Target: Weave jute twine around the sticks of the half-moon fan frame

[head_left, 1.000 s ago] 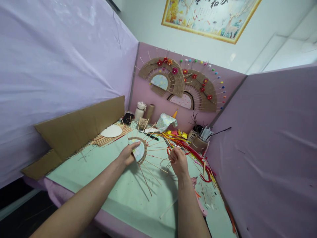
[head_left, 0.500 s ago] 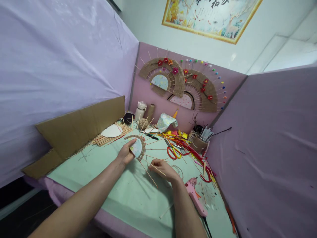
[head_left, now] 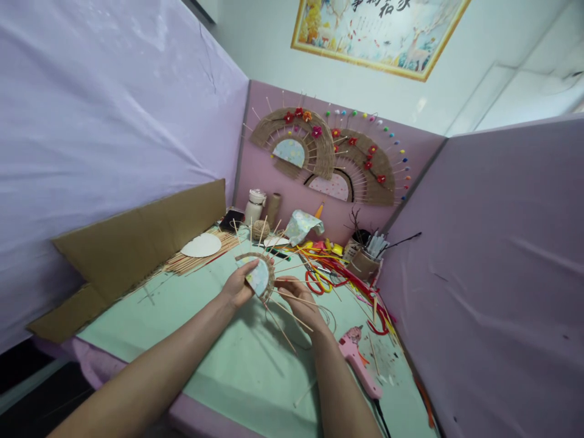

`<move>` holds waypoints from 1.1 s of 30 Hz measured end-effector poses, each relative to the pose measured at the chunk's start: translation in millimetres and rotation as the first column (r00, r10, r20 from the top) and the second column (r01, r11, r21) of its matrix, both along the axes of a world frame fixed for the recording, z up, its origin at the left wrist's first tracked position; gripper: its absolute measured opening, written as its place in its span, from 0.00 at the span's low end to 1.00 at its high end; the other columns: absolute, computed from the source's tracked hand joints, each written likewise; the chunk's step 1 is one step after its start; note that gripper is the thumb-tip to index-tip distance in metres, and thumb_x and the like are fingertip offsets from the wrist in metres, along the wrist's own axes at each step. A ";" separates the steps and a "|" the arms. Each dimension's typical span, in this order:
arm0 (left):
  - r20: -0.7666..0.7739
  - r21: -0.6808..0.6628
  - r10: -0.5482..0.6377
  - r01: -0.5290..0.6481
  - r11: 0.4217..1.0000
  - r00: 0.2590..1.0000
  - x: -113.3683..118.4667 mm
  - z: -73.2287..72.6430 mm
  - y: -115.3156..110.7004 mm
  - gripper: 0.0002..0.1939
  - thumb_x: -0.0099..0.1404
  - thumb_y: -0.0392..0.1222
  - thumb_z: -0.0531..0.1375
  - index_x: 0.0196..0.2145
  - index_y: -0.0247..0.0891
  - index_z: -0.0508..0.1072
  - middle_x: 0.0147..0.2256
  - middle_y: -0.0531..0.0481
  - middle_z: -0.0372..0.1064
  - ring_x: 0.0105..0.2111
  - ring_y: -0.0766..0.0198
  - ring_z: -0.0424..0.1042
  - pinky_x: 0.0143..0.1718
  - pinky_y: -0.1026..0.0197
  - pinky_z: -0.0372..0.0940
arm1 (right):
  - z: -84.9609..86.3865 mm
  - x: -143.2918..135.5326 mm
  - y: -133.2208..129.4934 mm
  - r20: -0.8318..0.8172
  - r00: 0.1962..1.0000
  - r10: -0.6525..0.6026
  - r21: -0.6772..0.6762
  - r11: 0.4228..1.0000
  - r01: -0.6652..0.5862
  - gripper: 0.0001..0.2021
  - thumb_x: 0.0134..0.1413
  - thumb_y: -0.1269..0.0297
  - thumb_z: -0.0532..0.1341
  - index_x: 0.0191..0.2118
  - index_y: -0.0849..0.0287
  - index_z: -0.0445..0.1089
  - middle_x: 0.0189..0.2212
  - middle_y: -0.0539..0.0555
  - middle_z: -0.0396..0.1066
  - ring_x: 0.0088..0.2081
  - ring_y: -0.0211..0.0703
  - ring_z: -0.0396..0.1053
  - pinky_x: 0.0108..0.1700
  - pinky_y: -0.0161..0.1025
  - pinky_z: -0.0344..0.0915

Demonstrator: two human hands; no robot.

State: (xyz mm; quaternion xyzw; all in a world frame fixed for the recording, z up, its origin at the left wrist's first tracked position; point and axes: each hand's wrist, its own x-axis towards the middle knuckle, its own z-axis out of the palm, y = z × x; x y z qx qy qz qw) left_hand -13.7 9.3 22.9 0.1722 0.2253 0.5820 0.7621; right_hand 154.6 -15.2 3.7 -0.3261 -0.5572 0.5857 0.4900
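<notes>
head cam, facing fwd + down, tbl [head_left: 219, 365] near, wall [head_left: 255, 36] beyond

Pale green tabletop [head_left: 150, 322] and surroundings. Left edge: folded cardboard sheet [head_left: 150, 234], standing on its side. Far edge: white lidded bottle [head_left: 254, 208], upright, just beside a brown tube [head_left: 273, 208]. Far right corner: brown container [head_left: 364, 266] with pale, slender contents. Inward from the right edge: pink glue gun [head_left: 359, 364], black cord trailing toward the near edge. Rear panel: two overlapping semicircular fans [head_left: 326, 149] bearing flowers. Wall above: gold-framed picture [head_left: 381, 39].
</notes>
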 end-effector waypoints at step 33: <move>-0.063 -0.034 -0.110 0.108 0.994 0.992 43.6 -10.5 8.3 0.06 0.57 0.33 0.60 0.34 0.31 0.72 0.26 0.45 0.74 0.24 0.63 0.72 0.29 0.61 0.68 | -2.0 -0.3 2.7 -0.155 0.933 -0.326 -0.076 0.945 0.318 0.11 0.45 0.60 0.63 0.36 0.53 0.62 0.22 0.43 0.59 0.19 0.30 0.52 0.21 0.29 0.50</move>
